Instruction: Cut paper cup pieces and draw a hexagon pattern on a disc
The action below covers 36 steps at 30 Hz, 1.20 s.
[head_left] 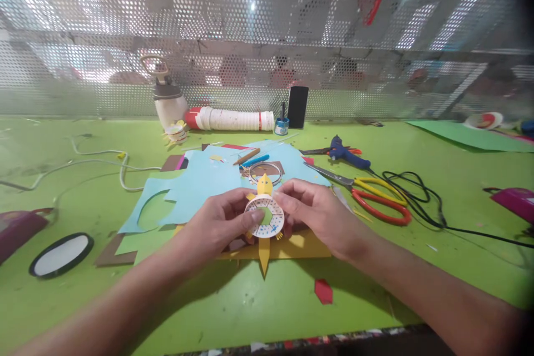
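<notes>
Between both hands is a small paper turtle point(275, 220): a round white shell with colored specks and a green hexagon, plus a yellow head, feet and pointed tail. My left hand point(227, 214) grips its left edge, the thumb lying on the shell. From the other side, my right hand point(306, 206) pinches the shell's upper right edge near the head. The turtle's head points away from me and the tail toward me. Beneath the hands lie yellow paper point(287, 247) and light blue paper point(208, 172). The fingers behind the shell are partly hidden.
Red-and-yellow-handled scissors point(379, 197) and a blue glue gun point(348, 154) with a black cord lie to the right. A spray bottle point(169, 100), a stack of white cups point(233, 119) and a phone point(297, 107) stand behind. A red paper hexagon point(324, 291) lies in front.
</notes>
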### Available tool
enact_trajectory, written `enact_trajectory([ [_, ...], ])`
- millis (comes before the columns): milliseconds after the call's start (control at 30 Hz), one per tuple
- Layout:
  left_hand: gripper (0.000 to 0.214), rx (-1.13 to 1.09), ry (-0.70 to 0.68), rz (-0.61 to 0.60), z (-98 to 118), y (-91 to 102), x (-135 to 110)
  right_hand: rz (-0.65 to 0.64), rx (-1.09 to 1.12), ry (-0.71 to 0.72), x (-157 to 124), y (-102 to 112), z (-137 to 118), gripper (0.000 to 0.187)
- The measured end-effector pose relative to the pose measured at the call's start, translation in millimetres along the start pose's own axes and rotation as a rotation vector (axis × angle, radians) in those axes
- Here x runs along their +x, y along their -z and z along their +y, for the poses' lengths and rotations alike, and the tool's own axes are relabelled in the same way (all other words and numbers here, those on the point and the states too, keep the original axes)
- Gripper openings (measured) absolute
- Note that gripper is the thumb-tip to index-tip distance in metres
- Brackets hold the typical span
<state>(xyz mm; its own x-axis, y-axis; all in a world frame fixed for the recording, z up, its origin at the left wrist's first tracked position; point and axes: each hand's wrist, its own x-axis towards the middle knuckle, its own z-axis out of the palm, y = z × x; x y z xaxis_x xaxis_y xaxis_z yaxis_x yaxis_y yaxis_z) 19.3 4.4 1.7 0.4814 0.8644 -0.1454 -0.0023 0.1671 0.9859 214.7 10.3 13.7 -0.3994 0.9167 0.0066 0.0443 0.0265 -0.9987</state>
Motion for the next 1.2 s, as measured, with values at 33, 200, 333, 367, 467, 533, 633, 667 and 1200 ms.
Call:
enact_trajectory([
  [33,0.035,0.001,0.0,-0.002,0,0.2,0,0.002,0.007,0.007,0,0,0,0.021],
  [200,0.034,-0.004,-0.004,0.004,2,-1.3,-1,0.015,-0.012,0.035,0,0,2,0.021],
  [333,0.036,-0.024,-0.024,0.0,2,-2.3,-1,0.002,0.075,0.01,2,0,5,0.022],
  [367,0.036,-0.031,-0.029,-0.008,1,-2.1,-1,-0.008,0.116,0.01,2,0,6,0.024],
  [467,0.036,-0.049,-0.04,-0.004,0,-1.1,-1,-0.029,0.18,0.019,2,-1,5,0.033],
  [533,0.035,-0.057,-0.036,0.005,1,-1.7,-1,-0.026,0.132,0.026,0,-1,3,0.039],
  [633,0.035,-0.058,-0.011,0.031,4,-5.4,-1,-0.004,0.035,0.011,-3,-4,-1,0.042],
  [667,0.034,-0.059,-0.004,0.05,5,-6.9,-2,0.003,0.023,-0.002,-4,-4,-2,0.041],
  [1200,0.038,-0.024,-0.016,-0.005,3,-3.4,-4,-0.054,0.286,-0.042,2,-9,15,0.033],
])
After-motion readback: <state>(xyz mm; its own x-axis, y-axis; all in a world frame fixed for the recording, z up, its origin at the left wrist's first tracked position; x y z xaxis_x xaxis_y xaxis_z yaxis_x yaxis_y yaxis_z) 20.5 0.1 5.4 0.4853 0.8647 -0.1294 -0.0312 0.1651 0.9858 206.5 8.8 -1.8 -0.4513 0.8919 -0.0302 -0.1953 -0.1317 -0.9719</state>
